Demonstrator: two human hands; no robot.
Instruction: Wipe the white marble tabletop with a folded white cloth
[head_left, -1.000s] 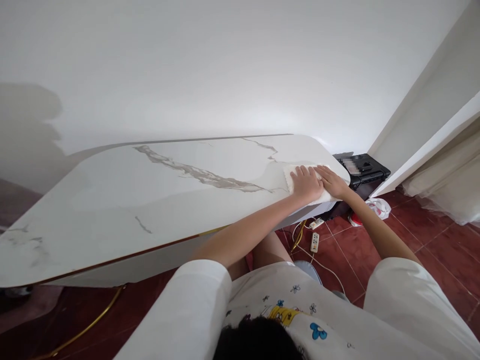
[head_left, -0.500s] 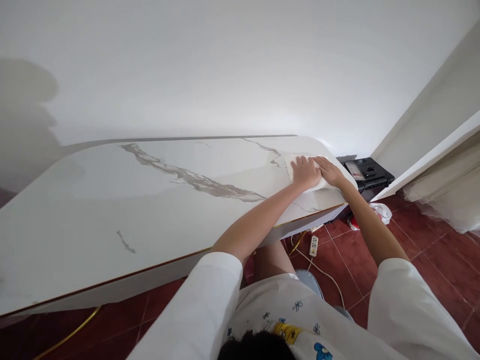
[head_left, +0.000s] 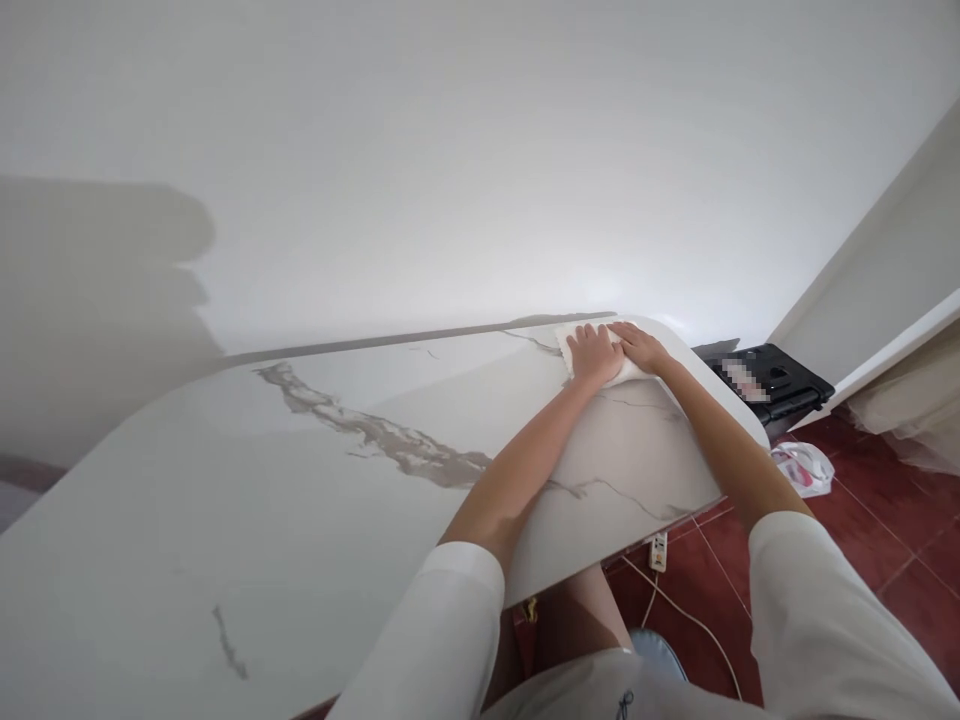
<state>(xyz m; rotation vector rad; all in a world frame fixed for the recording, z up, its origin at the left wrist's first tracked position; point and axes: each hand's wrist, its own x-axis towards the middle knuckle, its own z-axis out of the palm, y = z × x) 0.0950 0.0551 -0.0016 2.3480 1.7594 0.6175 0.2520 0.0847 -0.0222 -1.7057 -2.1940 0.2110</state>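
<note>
Both my hands press a white cloth (head_left: 636,370) with a scalloped edge down on the white marble-patterned tabletop (head_left: 360,540), near its rounded back right corner. My left hand (head_left: 594,352) lies over the cloth's left part, fingers spread and pointing toward the wall. Beside it, my right hand (head_left: 636,345) rests on the cloth with its fingers stretched out to the left, close to the left hand's thumb side. The palms cover much of the cloth.
A white wall (head_left: 465,180) runs along the tabletop's back edge. Past the right end lies a black case (head_left: 780,380); a plastic bag (head_left: 806,468) sits on the red tiled floor (head_left: 885,520). Below the front edge are a power strip (head_left: 658,552) and its cord. A curtain (head_left: 911,410) hangs at right.
Both hands and the cloth have slid away from the front edge toward the wall side of the tabletop. My view has shifted, so the tabletop sits lower in the picture.
</note>
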